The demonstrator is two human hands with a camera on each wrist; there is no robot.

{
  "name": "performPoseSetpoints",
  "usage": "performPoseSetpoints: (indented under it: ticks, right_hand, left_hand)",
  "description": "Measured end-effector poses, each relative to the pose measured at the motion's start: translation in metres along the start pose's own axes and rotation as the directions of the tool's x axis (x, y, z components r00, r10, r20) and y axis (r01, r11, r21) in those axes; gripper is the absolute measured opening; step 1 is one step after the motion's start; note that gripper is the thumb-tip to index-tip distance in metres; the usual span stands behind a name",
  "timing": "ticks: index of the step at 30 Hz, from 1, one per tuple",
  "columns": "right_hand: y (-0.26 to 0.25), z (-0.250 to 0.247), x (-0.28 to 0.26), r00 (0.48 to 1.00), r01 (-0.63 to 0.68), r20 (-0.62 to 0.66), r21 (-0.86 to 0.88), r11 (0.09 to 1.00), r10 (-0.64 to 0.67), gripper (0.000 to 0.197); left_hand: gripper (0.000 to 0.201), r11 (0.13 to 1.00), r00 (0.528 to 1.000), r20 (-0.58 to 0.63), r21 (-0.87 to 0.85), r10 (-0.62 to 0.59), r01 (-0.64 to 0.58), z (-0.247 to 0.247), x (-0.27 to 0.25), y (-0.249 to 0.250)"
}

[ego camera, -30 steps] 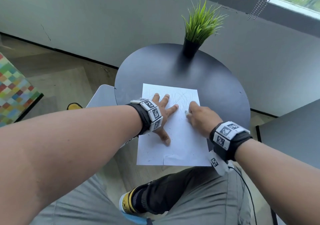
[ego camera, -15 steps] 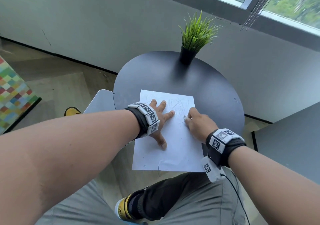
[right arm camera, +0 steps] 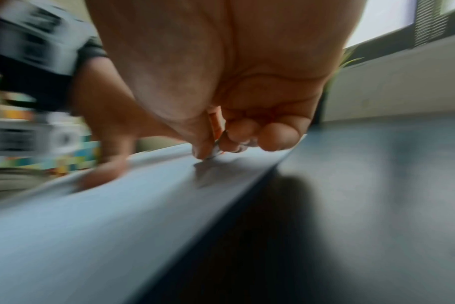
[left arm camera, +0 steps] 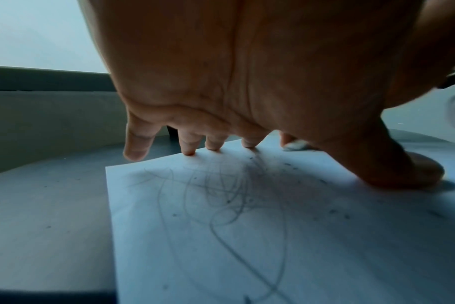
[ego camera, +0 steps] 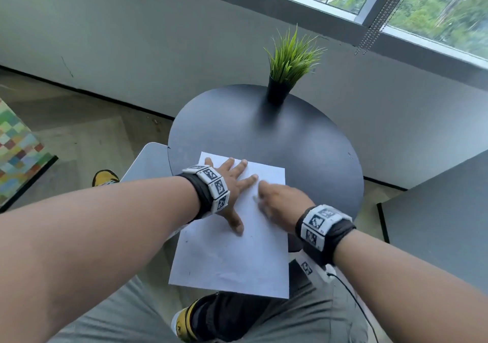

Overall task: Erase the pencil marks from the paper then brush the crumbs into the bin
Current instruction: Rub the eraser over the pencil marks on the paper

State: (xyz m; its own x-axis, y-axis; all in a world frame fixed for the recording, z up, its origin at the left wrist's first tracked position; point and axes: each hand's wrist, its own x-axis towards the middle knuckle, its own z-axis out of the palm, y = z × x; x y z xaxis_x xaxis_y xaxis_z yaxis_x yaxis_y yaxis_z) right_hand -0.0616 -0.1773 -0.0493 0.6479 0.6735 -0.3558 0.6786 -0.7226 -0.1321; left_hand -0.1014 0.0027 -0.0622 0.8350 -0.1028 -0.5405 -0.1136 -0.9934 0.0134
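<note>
We have the paper (ego camera: 232, 247) lying on the near part of the round black table (ego camera: 303, 142), its long axis running away from us and its near end hanging past the table edge over our lap. Our left hand (ego camera: 232, 184) is spread flat on the sheet's far left part, fingers straight and thumb out, pinning it down. Our right hand (ego camera: 280, 202) is curled, thumb and fingertips pinching a small pale eraser (right arm camera: 216, 153) whose tip meets the sheet just right of the left index finger; the hand is blurred, so we judge it is mid-stroke. The pencil marks (left arm camera: 221, 197) are a loose scribble that, in the left wrist view, sits under and just in front of our left palm, with dark crumbs (left arm camera: 333, 210) scattered toward the thumb side. So the remaining marks lie left of the eraser, beneath the holding hand, and we think the left hand must shift before the right can reach them. No bin is in view, though a potted plant (ego camera: 290, 62) stands at the table's far edge
</note>
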Motion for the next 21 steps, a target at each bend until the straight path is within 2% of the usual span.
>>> performPoseSetpoints:
  ticks: [2, 4, 6, 7, 8, 10, 12, 13, 15, 16, 17, 19, 21]
  right_hand:
    - [0.016, -0.009, 0.011, 0.992, -0.116, -0.043, 0.027, 0.993, 0.117, 0.02]
    - [0.006, -0.006, 0.007, 0.999, 0.008, -0.033, 0.005, 1.0, -0.008, 0.019]
    - [-0.017, 0.006, -0.007, 0.976, 0.209, 0.064, -0.009, 0.978, -0.208, 0.013]
    - [-0.022, 0.01, -0.01, 0.965, 0.249, 0.084, -0.004, 0.968, -0.248, 0.011]
    - [-0.019, 0.01, -0.006, 0.971, 0.232, 0.067, -0.013, 0.973, -0.231, 0.011]
    - [-0.002, 0.001, 0.011, 0.997, 0.064, -0.037, -0.051, 0.997, -0.066, 0.019]
    - [0.006, -0.003, 0.018, 0.993, -0.026, -0.112, -0.053, 0.998, 0.02, 0.021]
    - [0.001, -0.003, 0.017, 0.995, -0.005, -0.102, -0.055, 0.998, -0.001, 0.02]
    - [-0.017, 0.005, 0.007, 0.988, 0.152, -0.019, -0.035, 0.988, -0.153, 0.02]
    - [-0.022, 0.01, 0.002, 0.977, 0.214, 0.006, -0.014, 0.977, -0.213, 0.013]
    - [-0.021, 0.009, 0.001, 0.976, 0.215, 0.012, -0.004, 0.976, -0.215, 0.01]
    - [-0.005, 0.001, 0.013, 0.996, 0.077, -0.035, -0.013, 0.997, -0.077, 0.016]
    - [0.011, -0.002, 0.024, 0.993, -0.076, -0.09, 0.004, 0.997, 0.076, 0.02]
  left_hand:
    - [0.147, 1.0, 1.0, 0.005, 0.011, 0.002, -0.002, -0.001, 0.001, -0.001]
    - [0.15, 1.0, 1.0, 0.001, 0.023, 0.017, -0.017, -0.001, 0.002, -0.004]
    - [0.153, 0.998, 0.999, -0.011, 0.042, 0.042, -0.041, 0.0, 0.004, -0.007]
    - [0.154, 0.997, 0.998, -0.014, 0.049, 0.054, -0.053, 0.0, 0.005, -0.008]
    - [0.154, 0.997, 0.998, -0.014, 0.045, 0.061, -0.06, 0.0, 0.005, -0.009]
    - [0.153, 0.997, 0.998, -0.016, 0.028, 0.066, -0.065, 0.0, 0.007, -0.009]
    - [0.153, 0.998, 0.998, -0.01, 0.028, 0.063, -0.063, 0.001, 0.008, -0.009]
    - [0.153, 0.998, 0.998, -0.007, 0.026, 0.063, -0.062, 0.002, 0.008, -0.009]
    - [0.152, 0.998, 0.998, -0.003, 0.018, 0.067, -0.067, 0.002, 0.008, -0.009]
    - [0.152, 0.997, 0.998, -0.002, 0.019, 0.07, -0.07, 0.002, 0.008, -0.009]
    - [0.152, 0.997, 0.997, -0.003, 0.022, 0.071, -0.071, 0.002, 0.008, -0.009]
    - [0.152, 0.998, 0.998, -0.015, 0.019, 0.067, -0.067, 0.002, 0.009, -0.008]
    - [0.153, 0.998, 0.998, -0.014, 0.018, 0.061, -0.061, 0.003, 0.01, -0.008]
